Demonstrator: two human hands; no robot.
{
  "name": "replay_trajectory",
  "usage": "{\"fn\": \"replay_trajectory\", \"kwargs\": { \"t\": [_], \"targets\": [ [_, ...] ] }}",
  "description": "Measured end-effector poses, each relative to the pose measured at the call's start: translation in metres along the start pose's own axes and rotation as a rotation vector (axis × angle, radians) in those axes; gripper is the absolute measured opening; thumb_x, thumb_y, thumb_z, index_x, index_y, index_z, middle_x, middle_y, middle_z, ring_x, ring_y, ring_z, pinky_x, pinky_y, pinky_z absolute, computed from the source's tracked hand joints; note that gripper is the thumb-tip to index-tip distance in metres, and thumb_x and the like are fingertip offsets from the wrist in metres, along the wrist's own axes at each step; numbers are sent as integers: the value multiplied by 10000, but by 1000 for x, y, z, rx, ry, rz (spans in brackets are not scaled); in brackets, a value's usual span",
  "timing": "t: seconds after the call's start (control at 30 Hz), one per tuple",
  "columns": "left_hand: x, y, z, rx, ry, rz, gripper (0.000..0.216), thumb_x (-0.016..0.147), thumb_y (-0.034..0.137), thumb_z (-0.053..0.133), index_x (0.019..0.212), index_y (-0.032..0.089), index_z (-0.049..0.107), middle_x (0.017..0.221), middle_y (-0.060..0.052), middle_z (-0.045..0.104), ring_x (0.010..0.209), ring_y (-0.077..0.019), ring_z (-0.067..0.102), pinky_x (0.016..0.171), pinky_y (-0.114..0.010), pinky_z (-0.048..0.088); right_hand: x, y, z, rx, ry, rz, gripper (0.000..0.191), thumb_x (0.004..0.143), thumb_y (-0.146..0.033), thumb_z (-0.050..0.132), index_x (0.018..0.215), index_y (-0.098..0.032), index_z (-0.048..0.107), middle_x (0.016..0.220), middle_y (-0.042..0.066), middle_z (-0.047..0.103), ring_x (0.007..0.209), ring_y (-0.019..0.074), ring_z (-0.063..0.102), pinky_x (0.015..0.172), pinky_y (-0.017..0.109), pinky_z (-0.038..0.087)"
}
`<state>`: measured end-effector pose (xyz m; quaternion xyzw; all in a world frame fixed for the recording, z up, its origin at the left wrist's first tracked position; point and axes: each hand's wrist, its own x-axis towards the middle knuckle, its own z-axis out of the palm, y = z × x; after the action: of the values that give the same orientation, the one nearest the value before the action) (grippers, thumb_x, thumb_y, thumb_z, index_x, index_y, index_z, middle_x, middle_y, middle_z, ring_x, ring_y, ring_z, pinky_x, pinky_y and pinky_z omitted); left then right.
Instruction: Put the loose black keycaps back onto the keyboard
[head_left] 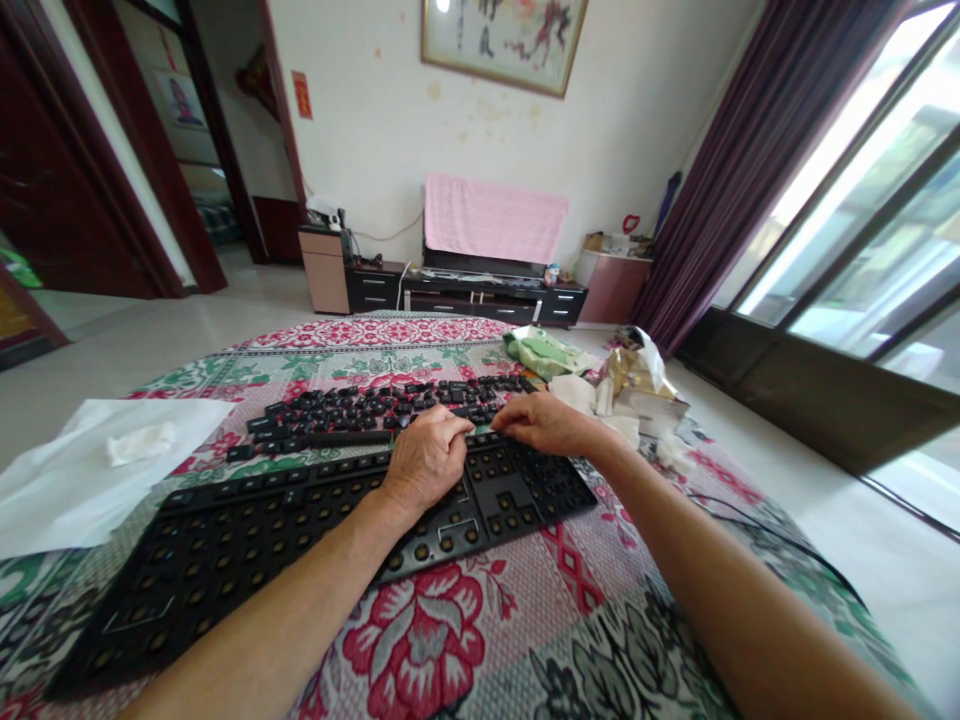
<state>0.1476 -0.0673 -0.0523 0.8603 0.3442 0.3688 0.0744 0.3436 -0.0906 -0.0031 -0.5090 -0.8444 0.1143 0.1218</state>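
A black keyboard, most of its keycaps off and its round key sockets bare, lies slanted on the table. My left hand rests over its middle, fingers closed together at the far edge. Close by on the right, my right hand pinches thumb and fingers together above the same edge. Whatever sits between the fingertips of either hand is too small to make out. Just beyond the keyboard spreads a pile of loose black keycaps. A few keycaps are still seated along the top row.
A flowered cloth covers the round table. White paper with a crumpled tissue lies at left. At back right are a green packet, tissues and a gold bag. A black cable runs along the right.
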Motion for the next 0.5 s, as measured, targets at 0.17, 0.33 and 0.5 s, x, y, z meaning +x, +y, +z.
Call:
{"fn": "replay_trajectory", "kwargs": {
  "t": [0.17,0.33,0.5],
  "targets": [
    [0,0,0,5,-5,0,262,750,137,420,855,195,653,795,-30,589,773,-135,536,739,-258,441,0,1,0,16,-11,12,279,697,-102,471,885,-194,656,855,20,653,799,142,560,740,257,402],
    [0,1,-1,15,-20,-7,262,755,142,417,861,195,651,803,-30,588,776,-136,535,740,-260,440,-1,-1,0,25,-16,33,250,682,-139,518,888,-177,654,842,29,649,762,138,558,692,246,404],
    [0,1,-1,20,-18,-7,264,751,136,418,858,200,650,803,-27,588,775,-134,536,742,-257,441,-1,-3,5,33,0,16,245,693,-176,536,907,-183,655,834,28,647,748,127,551,679,236,397]
  ]
}}
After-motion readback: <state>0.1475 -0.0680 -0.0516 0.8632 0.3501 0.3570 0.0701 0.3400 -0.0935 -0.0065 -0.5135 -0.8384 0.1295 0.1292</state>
